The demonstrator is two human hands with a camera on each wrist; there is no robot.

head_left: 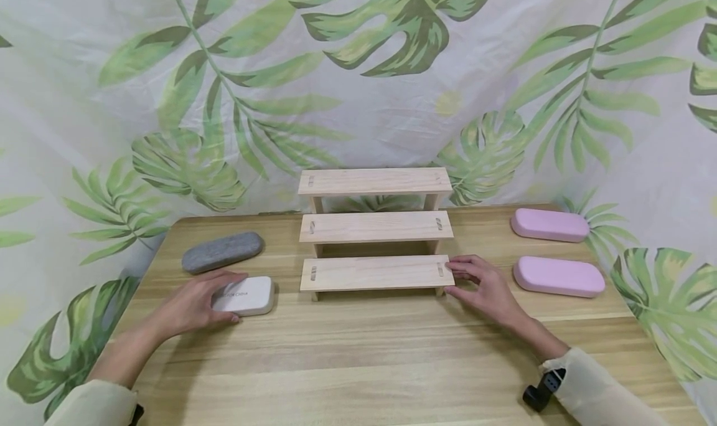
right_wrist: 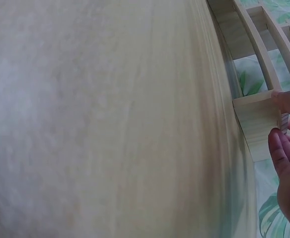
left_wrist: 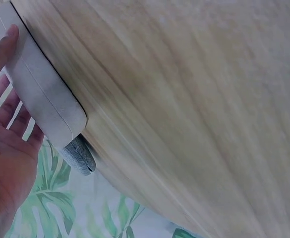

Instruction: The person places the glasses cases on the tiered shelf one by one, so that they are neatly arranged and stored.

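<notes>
A white case with lettering on its lid (head_left: 254, 295) lies on the table at the left. My left hand (head_left: 193, 304) grips it, thumb along the near side and fingers over the far side; the left wrist view shows the thumb on the case's side seam. In the middle stands a three-step wooden display stand (head_left: 376, 272). At the right end of its lowest step, my right hand (head_left: 490, 292) pinches the board between thumb and fingers. The right wrist view shows the fingertips at the board's end, beside the stand's leg.
Behind the white case lies a grey case (head_left: 223, 252). Two pink cases lie at the right, one farther back (head_left: 550, 225) and one nearer (head_left: 559, 276). The wood-grain table (head_left: 347, 364) ends at a leaf-print cloth (head_left: 381, 114) behind the stand.
</notes>
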